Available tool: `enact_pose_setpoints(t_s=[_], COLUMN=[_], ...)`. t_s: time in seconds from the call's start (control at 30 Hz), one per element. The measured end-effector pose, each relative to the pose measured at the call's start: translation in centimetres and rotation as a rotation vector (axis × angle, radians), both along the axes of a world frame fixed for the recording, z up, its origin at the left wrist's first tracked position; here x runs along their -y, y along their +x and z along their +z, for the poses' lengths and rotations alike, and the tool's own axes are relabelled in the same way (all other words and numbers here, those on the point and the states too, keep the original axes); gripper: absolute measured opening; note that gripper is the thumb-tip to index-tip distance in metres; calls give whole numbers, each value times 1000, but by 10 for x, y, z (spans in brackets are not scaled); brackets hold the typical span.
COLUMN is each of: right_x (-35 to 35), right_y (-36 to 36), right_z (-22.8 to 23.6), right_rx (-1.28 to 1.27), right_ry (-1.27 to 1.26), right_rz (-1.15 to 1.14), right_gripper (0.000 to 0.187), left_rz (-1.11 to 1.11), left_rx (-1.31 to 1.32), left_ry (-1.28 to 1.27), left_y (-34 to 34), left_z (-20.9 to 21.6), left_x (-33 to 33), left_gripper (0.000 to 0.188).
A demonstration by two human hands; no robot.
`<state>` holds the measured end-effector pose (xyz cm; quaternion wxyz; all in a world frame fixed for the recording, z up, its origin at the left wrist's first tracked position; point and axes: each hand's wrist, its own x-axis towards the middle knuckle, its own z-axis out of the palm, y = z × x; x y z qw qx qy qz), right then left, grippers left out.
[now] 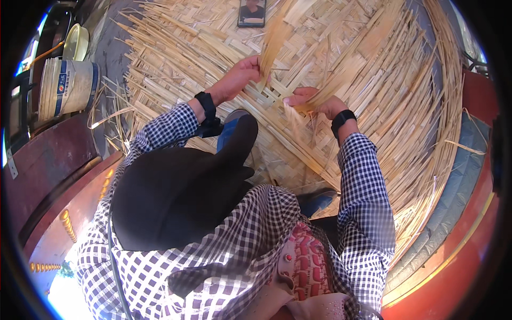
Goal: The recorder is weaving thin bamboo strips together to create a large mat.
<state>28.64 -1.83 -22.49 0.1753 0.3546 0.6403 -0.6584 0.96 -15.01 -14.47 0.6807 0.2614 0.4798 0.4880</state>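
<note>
A large woven mat point(224, 32) of pale yellow plant strips lies under my feet, with long loose strip ends fanning out along its sides. My left hand point(240, 79) is closed in a pinch on a flat strip point(273, 45) that rises away from the mat. To the right and slightly nearer, my right hand point(328, 105) grips another flat strip point(338, 82), which slants up to the right. Between the hands, strips cross in an open weave point(271, 98) with small gaps. Both wrists wear black bands.
A phone point(251, 15) lies on the mat at the far side. At the left stand a white bucket point(72, 88) with a blue band and a pale basin point(76, 42). Dark red wooden panels point(58, 154) and a grey-blue padded cloth point(461, 176) flank the mat. My shoes rest on it.
</note>
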Motion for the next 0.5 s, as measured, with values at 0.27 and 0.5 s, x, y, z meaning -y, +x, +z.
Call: enact_pose_setpoints(t_s=[0.27, 0.5], right_x=[15, 18], right_y=[-1, -6], right_z=[12, 63], right_rx=[-48, -132], right_ry=[-122, 31], right_rz=[-168, -129], right_gripper=[32, 26], left_rz=[193, 390], left_rx=[-408, -445], left_ry=[164, 160], left_y=[21, 18], left_z=[10, 5], left_x=[11, 26], left_gripper=[30, 29])
